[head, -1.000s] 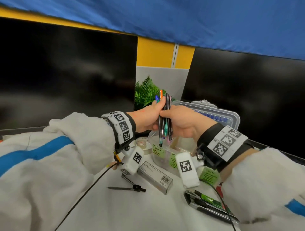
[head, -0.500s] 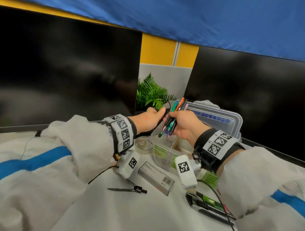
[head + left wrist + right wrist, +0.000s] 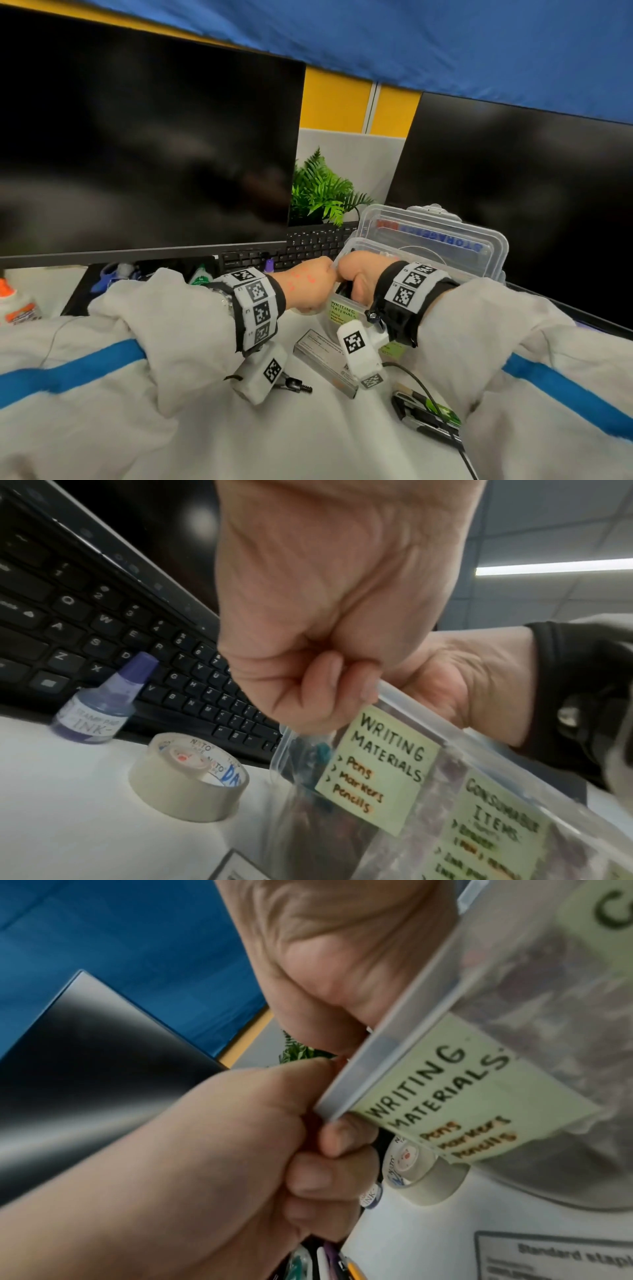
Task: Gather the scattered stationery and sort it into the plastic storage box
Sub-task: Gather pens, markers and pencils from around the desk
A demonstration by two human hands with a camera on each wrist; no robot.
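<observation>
The pens (image 3: 322, 750) are down inside the plastic storage box (image 3: 493, 253) now, in the front left compartment behind the green "WRITING MATERIALS" label (image 3: 380, 767); you can just make out a teal one and some dark ones through the clear wall, pretty blurry tbh. A second ago both hands had the bunch standing upright above the box, and half a second ago the right one alone was tipping them toward it, so that's the big change. The right hand (image 3: 359, 274) has dropped in over that compartment with its fingers curled down behind the rim, and I honestly can't tell if it's clamped on the pens or has let go, since the rim hides the fingertips. The left hand (image 3: 308, 284) has come off the pens and is balled into a fist right against the box's front left corner, touching the rim, with nothing visibly in it. The box sits on the white desk with its lid standing open at the back. Just beside that corner there's a tape roll (image 3: 188, 777), then a purple stamp pad ink bottle (image 3: 99, 710) at the edge of the black keyboard (image 3: 308, 243). Nearer the person lie a staples box (image 3: 325, 359) and a black and green tool (image 3: 424, 414), same spots as before
</observation>
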